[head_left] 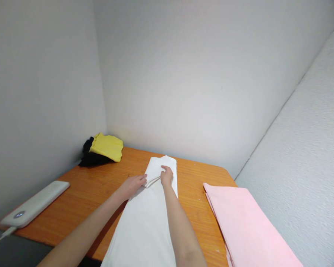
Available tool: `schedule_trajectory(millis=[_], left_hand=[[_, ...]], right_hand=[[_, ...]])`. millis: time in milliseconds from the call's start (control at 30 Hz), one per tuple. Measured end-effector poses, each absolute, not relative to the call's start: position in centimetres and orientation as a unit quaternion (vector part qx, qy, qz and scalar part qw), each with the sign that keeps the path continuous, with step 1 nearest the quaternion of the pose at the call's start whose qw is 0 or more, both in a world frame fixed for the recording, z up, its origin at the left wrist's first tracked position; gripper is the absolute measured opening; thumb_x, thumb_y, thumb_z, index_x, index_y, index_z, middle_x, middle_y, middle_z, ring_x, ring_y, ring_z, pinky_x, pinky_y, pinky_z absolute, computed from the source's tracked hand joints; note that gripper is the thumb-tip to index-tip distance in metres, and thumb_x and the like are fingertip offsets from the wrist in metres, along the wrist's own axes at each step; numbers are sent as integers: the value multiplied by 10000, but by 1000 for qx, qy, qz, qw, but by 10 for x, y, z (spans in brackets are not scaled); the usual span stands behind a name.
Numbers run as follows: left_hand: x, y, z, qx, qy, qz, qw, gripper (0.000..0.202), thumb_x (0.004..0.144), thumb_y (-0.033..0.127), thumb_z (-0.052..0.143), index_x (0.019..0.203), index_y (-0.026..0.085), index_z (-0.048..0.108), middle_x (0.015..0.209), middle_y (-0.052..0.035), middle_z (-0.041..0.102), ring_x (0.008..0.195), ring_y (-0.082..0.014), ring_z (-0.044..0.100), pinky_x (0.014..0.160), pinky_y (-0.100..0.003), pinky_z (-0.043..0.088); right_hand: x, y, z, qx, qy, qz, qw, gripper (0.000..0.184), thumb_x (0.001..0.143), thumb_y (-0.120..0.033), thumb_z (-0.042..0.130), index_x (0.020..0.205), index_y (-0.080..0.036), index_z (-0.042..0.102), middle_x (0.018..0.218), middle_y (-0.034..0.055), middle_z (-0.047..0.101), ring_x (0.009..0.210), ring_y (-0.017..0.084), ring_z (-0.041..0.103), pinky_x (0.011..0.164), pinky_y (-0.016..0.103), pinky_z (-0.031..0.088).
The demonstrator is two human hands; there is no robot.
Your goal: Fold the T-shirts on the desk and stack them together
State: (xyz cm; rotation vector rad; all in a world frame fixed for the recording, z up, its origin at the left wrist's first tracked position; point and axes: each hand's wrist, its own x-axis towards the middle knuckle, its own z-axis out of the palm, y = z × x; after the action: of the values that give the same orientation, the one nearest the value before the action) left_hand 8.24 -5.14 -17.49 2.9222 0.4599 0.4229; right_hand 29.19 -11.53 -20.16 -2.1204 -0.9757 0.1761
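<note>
A long white cloth (144, 226), folded into a narrow strip, runs from the near edge toward the back of the wooden table. Its far end has a turned-over flap with a slanting edge. At the left corner of this flap, my left hand (133, 186) has its fingers and thumb closed on the cloth. My right hand (167, 176) is on the flap's right part, thumb and curled fingers at the slanting edge and index finger pointing left. The fingertips' exact hold is partly hidden by the hand. Both forearms reach in from below, the right one lying over the strip's right side.
Folded pink cloth (245, 222) lies along the table's right side, by the wall. Yellow cloth (107, 146) rests on black cloth (96, 159) at the back left corner. A white power bank (39, 202) with a plugged-in cable (5, 234) is at the left edge. Walls enclose the table (197, 193).
</note>
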Motion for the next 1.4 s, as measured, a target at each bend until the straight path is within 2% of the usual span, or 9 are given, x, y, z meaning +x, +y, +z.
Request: schedule_trajectory(millis=[167, 300, 500, 633, 767, 967, 1133, 1233, 1400], left_hand=[[73, -59, -178, 983, 125, 131, 40, 417, 885, 34, 434, 1220, 223, 595, 1462, -90, 489, 1292, -239, 519, 1068, -404, 419], [67, -66, -185, 987, 105, 118, 23, 581, 852, -11, 420, 1386, 212, 476, 1499, -93, 438, 1391, -221, 397, 1128, -404, 356], [67, -68, -186, 989, 114, 89, 34, 672, 786, -74, 398, 1400, 187, 477, 1519, -97, 402, 1423, -210, 338, 1154, -390, 314], [43, -89, -175, 982, 149, 107, 51, 555, 915, 85, 393, 1454, 216, 407, 1551, -100, 344, 1427, -264, 328, 1163, -506, 266], [-22, -129, -174, 974, 145, 161, 69, 483, 997, 314, 385, 1478, 270, 368, 1529, -56, 398, 1401, -214, 380, 1157, -427, 321], [-97, -169, -207, 987, 71, 147, -2, 868, 783, 528, 691, 1516, 302, 285, 1563, -69, 324, 1382, -293, 405, 1124, -415, 376], [-99, -169, -219, 987, 58, 119, -87, 857, 785, -39, 433, 1506, 390, 257, 1590, -5, 265, 1427, -204, 333, 1179, -391, 269], [-95, -165, -223, 980, 44, 172, -85, 786, 815, -70, 356, 1472, 361, 360, 1561, -6, 340, 1416, -180, 353, 1189, -364, 246], [-97, -162, -230, 968, 2, 250, -23, 538, 916, 17, 390, 1344, 317, 517, 1459, -26, 502, 1380, -173, 413, 1153, -366, 322]], right_hand=[[287, -115, -193, -861, -393, 47, 320, 623, 794, -92, 277, 1363, -134, 527, 1365, 89, 556, 1271, 197, 498, 1091, 318, 343], [275, -127, -186, -847, -461, 12, 263, 577, 853, -97, 302, 1386, -188, 503, 1532, 45, 366, 1434, 177, 262, 1177, 339, 178], [264, -150, -180, -816, -555, 45, 154, 492, 996, -356, 328, 1479, -270, 374, 1585, 24, 251, 1484, 224, 86, 1183, 479, 12], [265, -172, -163, -824, -549, 56, 129, 563, 999, -433, 336, 1523, -237, 267, 1614, 49, 126, 1488, 243, -21, 1174, 515, -19], [250, -247, -145, -789, -590, 79, 152, 565, 975, -468, 415, 1487, -236, 356, 1587, 70, 238, 1485, 263, 70, 1180, 535, 40], [213, -399, -160, -678, -714, 95, 148, 1035, 684, -639, 740, 1529, -311, 239, 1557, 102, 298, 1463, 301, 182, 1159, 529, 255], [199, -439, -192, -717, -689, -11, 107, 890, 770, -262, 698, 1527, -334, 236, 1570, 81, 255, 1462, 321, 156, 1134, 586, 284], [190, -435, -206, -734, -666, -78, 113, 766, 830, -49, 499, 1507, -342, 293, 1555, 58, 291, 1450, 282, 230, 1156, 572, 255], [177, -430, -210, -703, -695, -111, 108, 603, 904, -73, 452, 1464, -287, 387, 1517, 78, 373, 1418, 278, 315, 1131, 540, 328]])
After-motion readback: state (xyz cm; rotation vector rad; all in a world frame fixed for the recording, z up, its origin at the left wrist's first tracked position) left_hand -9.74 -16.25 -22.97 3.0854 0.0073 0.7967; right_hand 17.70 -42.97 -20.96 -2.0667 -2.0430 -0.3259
